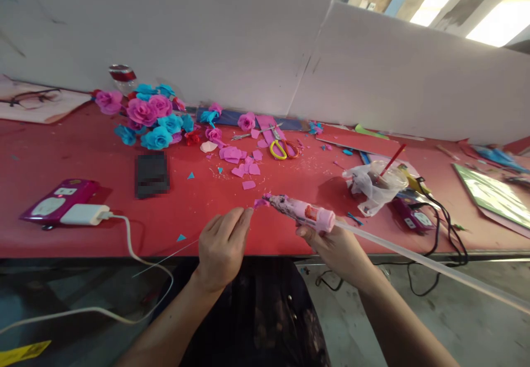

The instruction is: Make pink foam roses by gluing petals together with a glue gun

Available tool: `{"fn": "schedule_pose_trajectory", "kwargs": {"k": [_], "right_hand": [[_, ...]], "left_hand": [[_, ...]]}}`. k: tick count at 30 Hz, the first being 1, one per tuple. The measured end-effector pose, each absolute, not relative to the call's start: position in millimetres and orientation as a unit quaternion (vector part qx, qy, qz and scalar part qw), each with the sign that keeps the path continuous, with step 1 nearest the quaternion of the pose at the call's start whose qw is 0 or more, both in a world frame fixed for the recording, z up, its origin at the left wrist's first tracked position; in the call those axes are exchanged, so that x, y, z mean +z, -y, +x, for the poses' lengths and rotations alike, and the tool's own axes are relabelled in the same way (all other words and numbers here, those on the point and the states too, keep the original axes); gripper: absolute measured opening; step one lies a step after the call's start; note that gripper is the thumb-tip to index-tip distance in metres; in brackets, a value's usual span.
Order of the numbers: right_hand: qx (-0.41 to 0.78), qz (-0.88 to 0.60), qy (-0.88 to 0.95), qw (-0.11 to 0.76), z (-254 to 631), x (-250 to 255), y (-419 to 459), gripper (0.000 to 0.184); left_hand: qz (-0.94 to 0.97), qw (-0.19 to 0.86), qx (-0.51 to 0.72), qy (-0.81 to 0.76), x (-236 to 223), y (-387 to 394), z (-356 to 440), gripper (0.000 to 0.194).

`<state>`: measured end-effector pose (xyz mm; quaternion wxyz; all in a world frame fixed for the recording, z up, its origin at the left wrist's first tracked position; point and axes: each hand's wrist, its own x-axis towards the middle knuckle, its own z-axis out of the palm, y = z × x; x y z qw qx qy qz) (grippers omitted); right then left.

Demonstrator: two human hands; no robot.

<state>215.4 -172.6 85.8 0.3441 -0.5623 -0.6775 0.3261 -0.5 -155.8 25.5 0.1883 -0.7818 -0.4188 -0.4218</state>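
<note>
My right hand (333,245) grips a pink hot glue gun (304,212), its dark, smeared nozzle pointing left. A long translucent glue stick (414,262) runs out of its back end toward the lower right. My left hand (223,245) is closed on a thin wire (169,256), which sticks out to the lower left. Close to the nozzle, just beyond my left fingertips, is a small purple-pink paper piece (260,202). Whether it is fixed to the wire I cannot tell. Pink paper petals (234,154) lie on the red table (199,182) beyond my hands.
Blue and pink paper flowers (149,113) cluster at the back left, behind a dark blurred rectangle (152,174). Scissors (278,149) lie near the petals. A purple socket box (62,201) with a white charger sits left. A bagged cup (381,182) and black cables (449,223) are right.
</note>
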Motion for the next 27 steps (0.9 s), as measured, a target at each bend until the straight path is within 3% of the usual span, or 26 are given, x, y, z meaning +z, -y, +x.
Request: {"fn": "schedule_pose_trajectory", "kwargs": {"k": [10, 17, 20, 23, 25, 27], "right_hand": [[0.479, -0.526, 0.616, 0.337, 234.8, 94.3, 159.9, 0.040], [0.500, -0.507, 0.610, 0.349, 252.9, 114.8, 157.6, 0.046], [0.402, -0.553, 0.651, 0.331, 264.7, 110.7, 141.2, 0.043], [0.165, -0.619, 0.740, 0.204, 279.2, 90.6, 107.1, 0.030], [0.129, -0.620, 0.753, 0.180, 289.6, 72.6, 80.7, 0.017], [0.103, -0.627, 0.761, 0.133, 298.2, 57.2, 57.9, 0.018]], "left_hand": [[-0.799, 0.196, -0.426, 0.376, 26.1, 156.1, -5.5, 0.032], [-0.812, 0.206, -0.430, 0.336, 21.8, 154.5, -10.4, 0.040], [-0.801, 0.186, -0.440, 0.362, 21.9, 153.8, -10.3, 0.035], [-0.791, 0.161, -0.442, 0.392, 25.8, 155.4, -9.5, 0.029], [-0.784, 0.155, -0.446, 0.403, 31.0, 157.3, -8.9, 0.028], [-0.762, 0.130, -0.470, 0.427, 37.9, 159.4, -7.7, 0.026]]}}
